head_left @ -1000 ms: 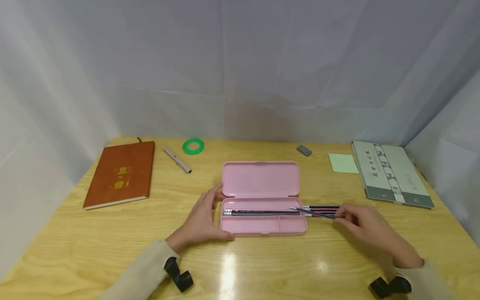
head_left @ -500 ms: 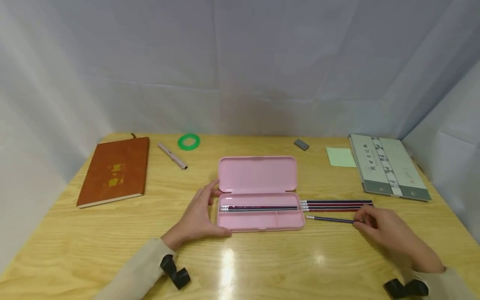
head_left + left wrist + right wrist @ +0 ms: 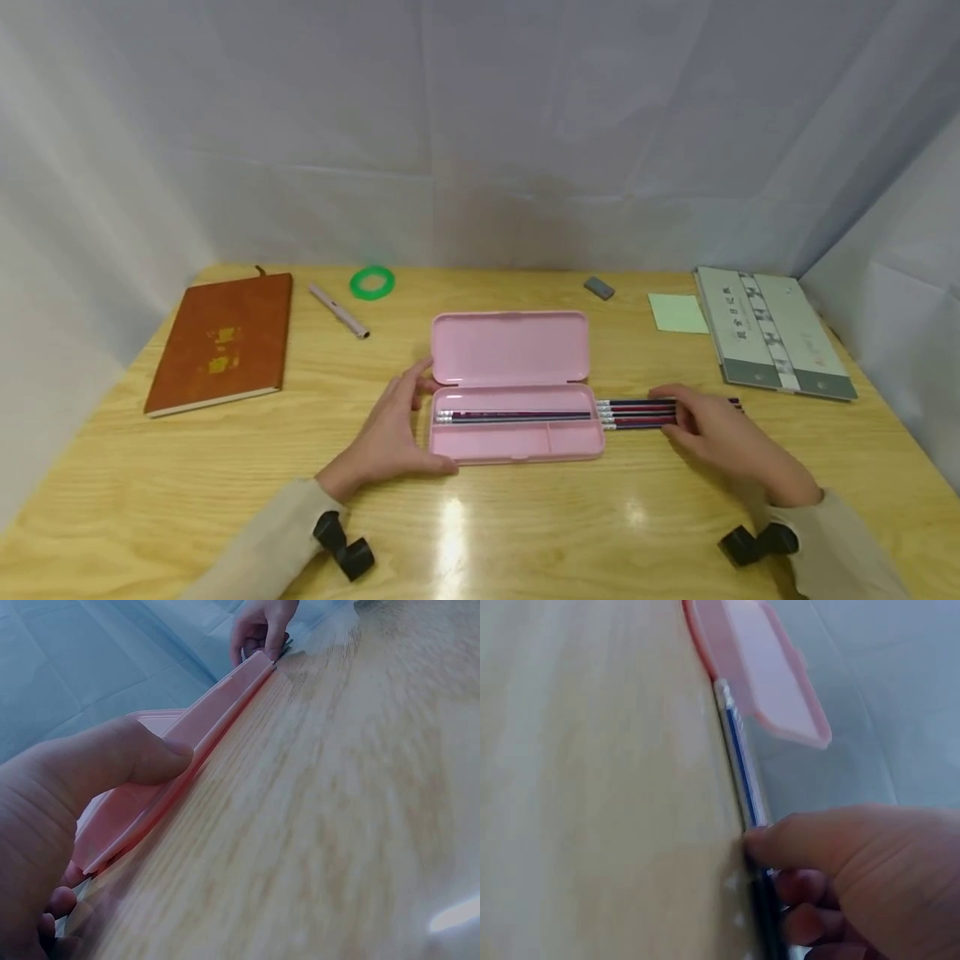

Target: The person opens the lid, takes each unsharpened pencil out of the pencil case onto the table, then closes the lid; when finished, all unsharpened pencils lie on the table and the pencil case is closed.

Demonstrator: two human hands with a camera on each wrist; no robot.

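Note:
A pink pencil case (image 3: 495, 442) lies with its lid raised on the table, its long compartment holding a few pencils (image 3: 517, 416). My left hand (image 3: 386, 429) holds the case at its left end, thumb (image 3: 157, 756) on the front wall and fingers round behind. Right of the case, several dark blue and red pencils (image 3: 633, 414) lie side by side, their eraser ends right at its wall. Across this row reaches my right hand (image 3: 727, 437), thumb at the near side and index finger at the far side, pinching the row. The hand covers part of the pencils.
At the left lie a brown notebook (image 3: 221, 346), a pale pen (image 3: 339, 311) and a green tape ring (image 3: 372, 283). Toward the back right are a grey eraser (image 3: 599, 288), green sticky notes (image 3: 678, 313) and a pale green notebook (image 3: 772, 333).
My right hand drew a single pencil away from the case to the right and set it down by the row. It then moved left onto the row, now closer together. The left hand stays put.

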